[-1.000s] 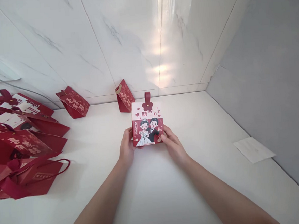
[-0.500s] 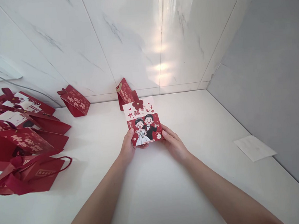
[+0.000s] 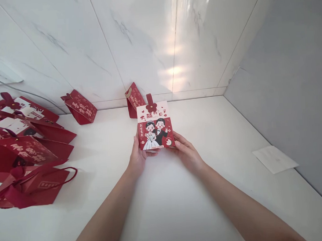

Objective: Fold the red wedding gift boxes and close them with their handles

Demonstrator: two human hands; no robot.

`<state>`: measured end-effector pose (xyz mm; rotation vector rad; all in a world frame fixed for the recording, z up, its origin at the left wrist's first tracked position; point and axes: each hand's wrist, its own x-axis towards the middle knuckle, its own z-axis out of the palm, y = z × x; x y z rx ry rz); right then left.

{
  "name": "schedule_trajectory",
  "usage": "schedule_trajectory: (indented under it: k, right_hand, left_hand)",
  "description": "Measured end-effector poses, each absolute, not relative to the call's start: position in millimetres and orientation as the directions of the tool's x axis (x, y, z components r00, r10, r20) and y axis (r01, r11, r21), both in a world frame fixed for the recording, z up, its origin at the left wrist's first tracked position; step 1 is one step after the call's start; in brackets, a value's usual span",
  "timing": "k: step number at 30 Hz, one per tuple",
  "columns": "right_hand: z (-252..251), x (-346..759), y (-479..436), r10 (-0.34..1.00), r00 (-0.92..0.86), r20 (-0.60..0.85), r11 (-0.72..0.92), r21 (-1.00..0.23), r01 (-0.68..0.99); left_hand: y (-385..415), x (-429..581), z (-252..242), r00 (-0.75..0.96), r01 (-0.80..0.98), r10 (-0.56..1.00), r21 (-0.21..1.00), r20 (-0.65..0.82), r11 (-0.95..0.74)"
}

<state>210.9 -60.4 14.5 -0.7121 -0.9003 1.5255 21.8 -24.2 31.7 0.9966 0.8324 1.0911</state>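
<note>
Between my two hands is a red and white wedding favor box [image 3: 155, 130], printed with a cartoon bride and groom and topped by a red flower with a strap loop. My left hand [image 3: 138, 155] grips its left lower side, fingers curled underneath. On the opposite side my right hand [image 3: 187, 151] holds the lower right corner, thumb at the front edge. Just behind it, partly covered, a red favor box [image 3: 134, 99] with gold lettering leans near the wall. The underside of the held box is hidden.
Another red box [image 3: 81, 107] stands by the tiled wall [image 3: 141, 41]. Several red boxes [image 3: 33, 149] crowd the left, with a ribboned red bag [image 3: 44, 185] in front. A white paper [image 3: 275, 159] lies at the right edge of the white table [image 3: 167, 208]. A cable [image 3: 21, 90] hangs along the wall.
The held box has turned slightly to face me more squarely, and its strap loop now stands up more visibly. My left hand has shifted lower on its side.
</note>
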Motion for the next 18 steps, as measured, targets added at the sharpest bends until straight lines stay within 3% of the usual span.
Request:
schedule_trajectory:
  k: [11,18]
  right_hand:
    - [14.1,210.8,-58.5,0.993,-0.117,-0.009,-0.068,-0.859,-0.507]
    - [16.9,209.2,-59.7,0.994,-0.107,0.008,-0.049,-0.852,-0.521]
  left_hand:
    - [-18.2,16.4,29.3,0.333,-0.294,0.929,0.919,-0.159,0.262]
    - [-20.0,17.2,27.1,0.329,-0.27,0.935,0.936,-0.132,0.227]
